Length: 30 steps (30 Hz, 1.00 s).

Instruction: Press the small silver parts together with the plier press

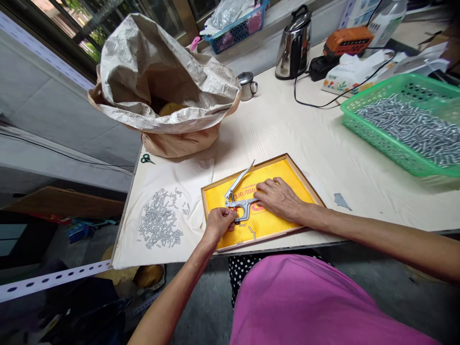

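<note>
Grey metal hand-press pliers (246,206) lie over a yellow-lined shallow tray (305,184), their long lever (241,179) raised away from the body. My right hand (278,199) is over the right end of the pliers, its fingers curled onto the grip. At the jaw end, my left hand (221,223) is closed in a pinch; what is between the fingertips is too small to make out. A few small metal pins (252,232) lie loose in the tray near the left hand. Left of the tray, a heap of short silvery metal tubes (160,220) rests on a white cloth (196,175).
A large woven sack (179,139) stands open behind the heap, with small scissors (147,158) beside it. A green basket (388,148) full of metal pieces is at right. Farther back are a metal cup (246,87), a kettle (293,45) and a black cable (323,105).
</note>
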Each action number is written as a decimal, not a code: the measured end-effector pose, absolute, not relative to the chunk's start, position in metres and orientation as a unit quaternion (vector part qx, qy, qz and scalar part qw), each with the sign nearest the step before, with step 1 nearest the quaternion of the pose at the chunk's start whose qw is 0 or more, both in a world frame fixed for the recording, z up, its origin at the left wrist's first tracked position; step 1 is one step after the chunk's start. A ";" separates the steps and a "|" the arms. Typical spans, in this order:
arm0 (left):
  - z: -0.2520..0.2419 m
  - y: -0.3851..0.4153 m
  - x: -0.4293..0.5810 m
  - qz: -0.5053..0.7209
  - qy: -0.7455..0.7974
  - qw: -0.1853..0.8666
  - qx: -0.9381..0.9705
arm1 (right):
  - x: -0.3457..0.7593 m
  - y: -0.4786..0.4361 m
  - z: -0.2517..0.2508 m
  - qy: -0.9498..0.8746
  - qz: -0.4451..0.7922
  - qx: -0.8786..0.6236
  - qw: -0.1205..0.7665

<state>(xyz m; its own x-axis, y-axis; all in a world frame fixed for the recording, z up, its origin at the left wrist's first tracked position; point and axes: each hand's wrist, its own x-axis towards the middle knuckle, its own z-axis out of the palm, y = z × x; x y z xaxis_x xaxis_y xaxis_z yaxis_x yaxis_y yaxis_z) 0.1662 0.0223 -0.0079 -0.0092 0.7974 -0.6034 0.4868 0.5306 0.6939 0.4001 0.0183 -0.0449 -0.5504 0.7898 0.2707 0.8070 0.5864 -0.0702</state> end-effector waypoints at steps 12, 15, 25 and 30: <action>-0.006 0.018 0.169 0.157 0.718 0.501 0.457 | 0.413 0.073 -0.029 -0.919 0.011 -0.377 0.117; -0.006 0.018 0.170 0.155 0.724 0.496 0.454 | 0.410 0.075 -0.022 -0.921 0.009 -0.376 0.104; -0.009 0.018 0.169 0.151 0.725 0.485 0.465 | 0.402 0.077 -0.013 -0.921 0.002 -0.388 0.048; -0.006 0.018 0.172 0.154 0.730 0.492 0.449 | 0.404 0.071 -0.019 -0.910 0.021 -0.414 0.027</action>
<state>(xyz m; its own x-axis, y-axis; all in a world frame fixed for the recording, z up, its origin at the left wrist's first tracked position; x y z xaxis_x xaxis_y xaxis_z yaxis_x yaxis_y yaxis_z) 0.1719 0.0180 -0.0056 -0.1121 0.8069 -0.5800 0.5042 0.5492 0.6665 0.4043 0.0713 -0.0187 -0.6563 0.7538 0.0324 0.7514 0.6569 -0.0614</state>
